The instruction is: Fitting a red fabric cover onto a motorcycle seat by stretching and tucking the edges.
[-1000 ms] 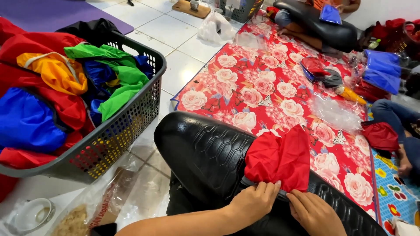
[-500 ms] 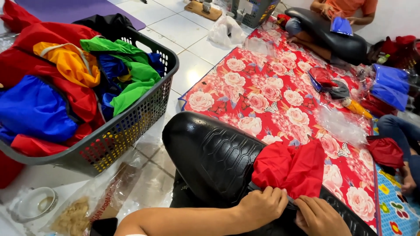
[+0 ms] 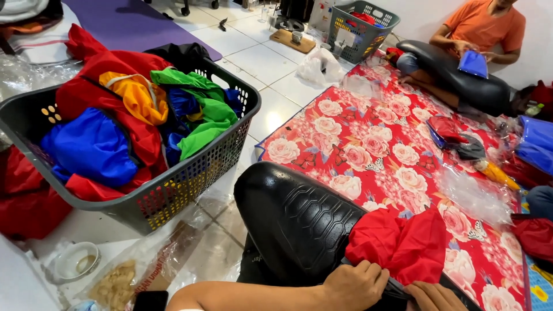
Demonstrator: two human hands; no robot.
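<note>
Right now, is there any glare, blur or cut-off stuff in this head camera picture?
Head view: even, soft light, sharp overall; bright sheen on the black cushion; glare on the white floor tiles; right hand cropped by the bottom edge, left hand on the red cloth; basket edges bow slightly.

The left hand (image 3: 354,285) is seen knuckles-up with fingers curled shut in a pinch, its bare forearm stretched in from the lower left, while the right hand (image 3: 433,296) is held just beside it, fingers likewise bent down.

right hand (image 3: 433,297) cut off, fingers hidden
</note>
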